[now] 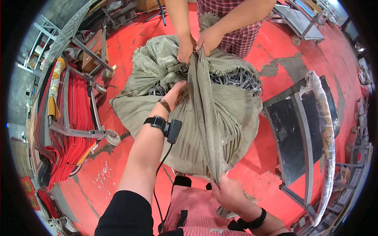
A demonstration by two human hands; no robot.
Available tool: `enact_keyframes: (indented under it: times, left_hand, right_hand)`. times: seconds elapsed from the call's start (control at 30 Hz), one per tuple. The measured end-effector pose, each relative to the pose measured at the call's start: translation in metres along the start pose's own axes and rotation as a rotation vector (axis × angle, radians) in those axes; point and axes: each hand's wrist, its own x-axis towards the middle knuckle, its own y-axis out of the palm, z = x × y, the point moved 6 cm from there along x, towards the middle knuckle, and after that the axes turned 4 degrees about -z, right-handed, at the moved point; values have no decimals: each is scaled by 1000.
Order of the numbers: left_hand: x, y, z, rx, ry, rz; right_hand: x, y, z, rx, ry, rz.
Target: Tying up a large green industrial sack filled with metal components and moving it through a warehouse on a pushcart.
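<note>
A large grey-green woven sack (232, 118), stuffed full, sits on the red floor between me and another person. My left hand (175, 94) presses into the sack's top near its bunched mouth. My right hand (228, 190) grips the near end of a long fold of sack cloth (206, 118) stretched across the top. The other person's two hands (197, 45) hold the far end of that fold at the sack's mouth. Dark cords or straps (236, 76) show through the opening on the right side.
A rack of red and black strips (69, 126) lies at the left with a metal frame (94, 118) beside it. A dark metal cart (299, 129) with a wrapped handle stands at the right. Another trolley (299, 21) is at the upper right.
</note>
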Motion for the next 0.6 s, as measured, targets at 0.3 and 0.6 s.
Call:
enact_keyframes:
  times: [0.3, 0.6]
  left_hand:
    - [31, 0, 30, 57, 14, 209]
    - [8, 1, 30, -252, -65, 204]
  right_hand:
    - [7, 33, 16, -43, -131, 3]
    - [7, 40, -1, -81, -96, -12]
